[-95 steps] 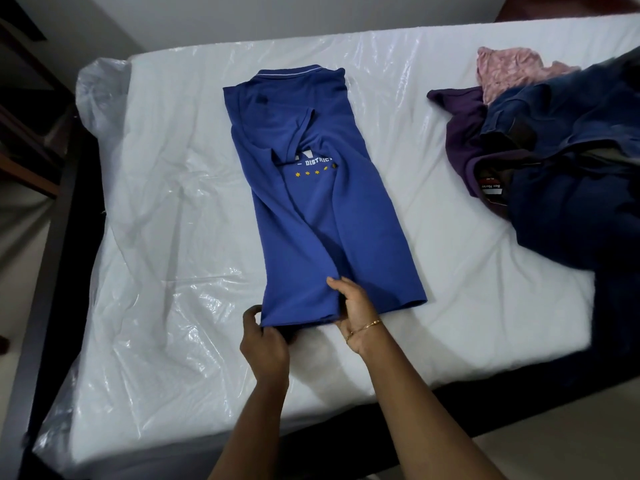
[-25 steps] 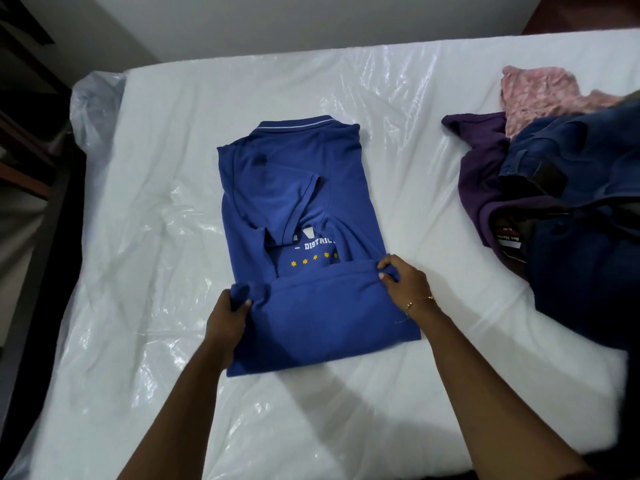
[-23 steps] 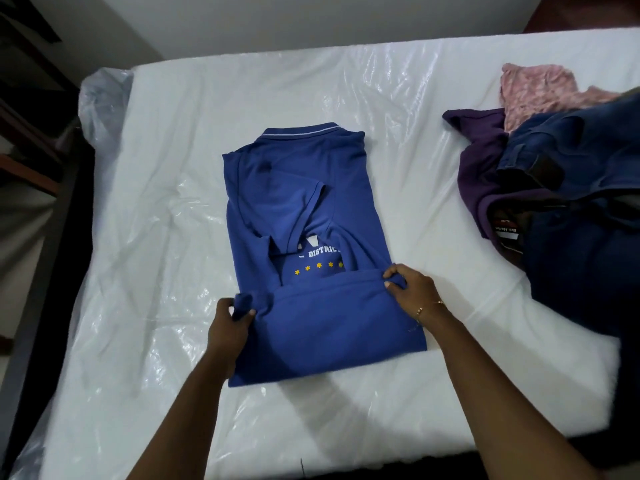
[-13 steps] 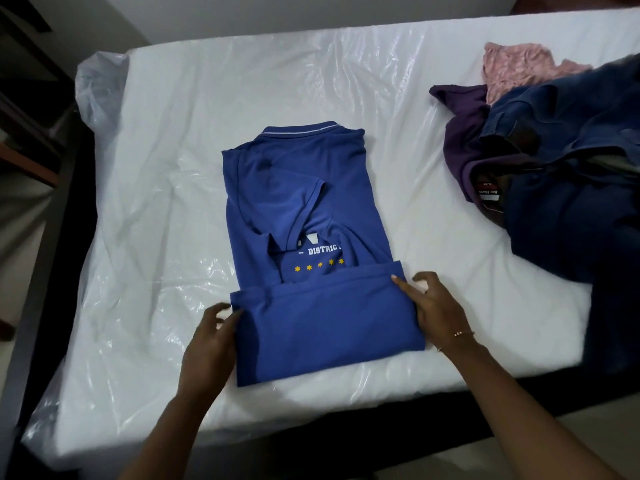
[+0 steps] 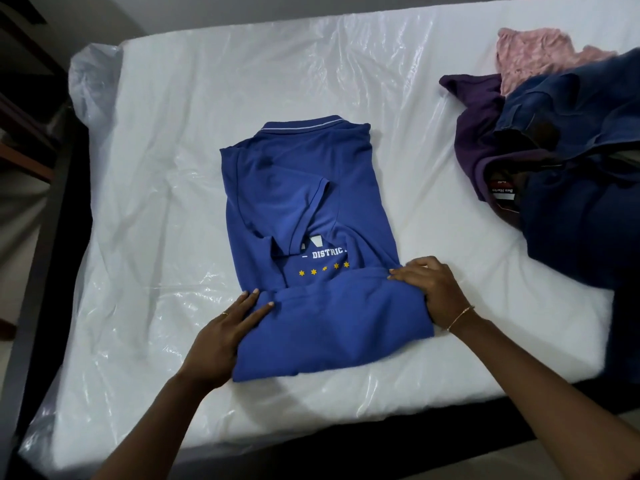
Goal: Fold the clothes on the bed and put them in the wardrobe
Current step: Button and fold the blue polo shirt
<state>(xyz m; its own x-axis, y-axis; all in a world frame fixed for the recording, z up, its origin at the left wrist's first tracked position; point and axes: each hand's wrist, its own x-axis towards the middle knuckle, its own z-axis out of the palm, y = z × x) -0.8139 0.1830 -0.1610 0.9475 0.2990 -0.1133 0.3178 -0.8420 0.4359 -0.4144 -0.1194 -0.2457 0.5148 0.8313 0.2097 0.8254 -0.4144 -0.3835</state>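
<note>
Blue cotton-knit polo shirt (image 5: 304, 209) lies flat on the bed, on the clear plastic-wrapped white mattress (image 5: 173, 168), nearer the front edge than the far one. Sleeves are folded inward; hem third is turned up over the body, its edge just below the white lettering and yellow stars.

Left hand (image 5: 225, 337): fingers straight, flat against the left side of the folded hem section, gripping nothing. Right hand (image 5: 433, 292): fingers extended over the right end of the fold, thumb seems tucked at the edge; pressing rather than pinching, as far as can be told.

Step in hand, judged: squaring and flattening the first crosswise fold. To do it well: push both side edges into line with the body, smooth outward from the centre, then take both corners evenly for the next fold toward the collar. The knit is soft and limp; the plastic is slick and wrinkled, so the shirt may slide.

Pile of unfolded clothes (image 5: 571, 161) at the right edge: dark denim, purple fabric, pink textured cloth. Wardrobe not in view.
</note>
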